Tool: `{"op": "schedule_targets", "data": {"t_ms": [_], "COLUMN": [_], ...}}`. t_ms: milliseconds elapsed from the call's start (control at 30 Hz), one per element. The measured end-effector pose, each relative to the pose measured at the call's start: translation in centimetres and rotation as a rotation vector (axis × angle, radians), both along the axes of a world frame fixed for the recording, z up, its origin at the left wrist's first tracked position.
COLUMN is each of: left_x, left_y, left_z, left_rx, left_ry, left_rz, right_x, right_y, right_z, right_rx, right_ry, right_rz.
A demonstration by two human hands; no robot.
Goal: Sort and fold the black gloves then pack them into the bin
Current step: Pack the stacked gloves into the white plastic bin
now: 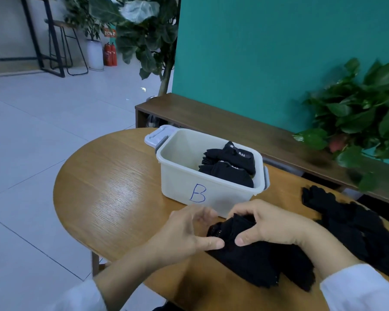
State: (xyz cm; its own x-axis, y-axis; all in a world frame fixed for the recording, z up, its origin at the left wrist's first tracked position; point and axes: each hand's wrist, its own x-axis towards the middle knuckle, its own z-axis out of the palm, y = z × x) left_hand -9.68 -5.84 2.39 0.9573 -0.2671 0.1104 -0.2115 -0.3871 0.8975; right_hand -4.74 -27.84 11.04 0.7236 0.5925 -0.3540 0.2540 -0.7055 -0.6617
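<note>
**Folding a black glove on the round bench, beside bin B**

A pale tiled floor fills the left of the scene; a teal wall and a long wooden shelf (pixel 211 113) run along the far right, with a leafy plant (pixel 364 113) at the far right edge. The round wooden bench (pixel 112 180) carries all the work.

Left of centre, near the viewer, the left hand (pixel 189 232) pinches the left edge of the glove being folded (pixel 252 254) with its thumb; its fingers are loosely curled above the cloth, and their tips are blurred. Beyond the hands stands the white bin (pixel 180 176), marked "B" on its near wall; folded gloves (pixel 229 164) already lie in its right half. The right hand (pixel 272 223) bears down on the bunched top of the same glove, fingers curled over it and thumb pressed against the near side, so its grip is closed on the fabric. Further right, a loose heap of unsorted gloves (pixel 350 225) lies on the bench.

The glove looks light, soft and limp; it will probably spring open unless pinned. The folded edge is the best place to take hold, with both layers pinched together.
</note>
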Motion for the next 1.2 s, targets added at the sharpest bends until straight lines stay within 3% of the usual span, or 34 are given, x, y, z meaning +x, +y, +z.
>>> {"op": "schedule_targets", "data": {"t_ms": [100, 300, 533, 633, 1200], "left_x": [1.7, 6.9, 10.8, 11.5, 14.6], "left_y": [0.9, 2.7, 3.2, 2.7, 7.2], "left_z": [3.7, 7.6, 5.8, 4.4, 5.4], "left_rx": [-0.082, 0.010, 0.328, 0.366, 0.406], "left_ry": [-0.095, -0.214, -0.143, -0.107, 0.030], "left_rz": [0.104, 0.341, 0.607, 0.688, 0.299], "right_x": [0.5, 3.3, 9.5, 12.6, 24.6], "right_y": [-1.1, -1.7, -0.4, -0.3, 3.7], "right_z": [4.8, 12.8, 17.0, 17.6, 15.0], "right_rx": [0.016, 0.029, 0.031, 0.019, -0.008], "right_ry": [-0.073, -0.191, -0.252, -0.285, -0.341], "right_rz": [-0.014, -0.048, -0.055, -0.069, -0.012]}}
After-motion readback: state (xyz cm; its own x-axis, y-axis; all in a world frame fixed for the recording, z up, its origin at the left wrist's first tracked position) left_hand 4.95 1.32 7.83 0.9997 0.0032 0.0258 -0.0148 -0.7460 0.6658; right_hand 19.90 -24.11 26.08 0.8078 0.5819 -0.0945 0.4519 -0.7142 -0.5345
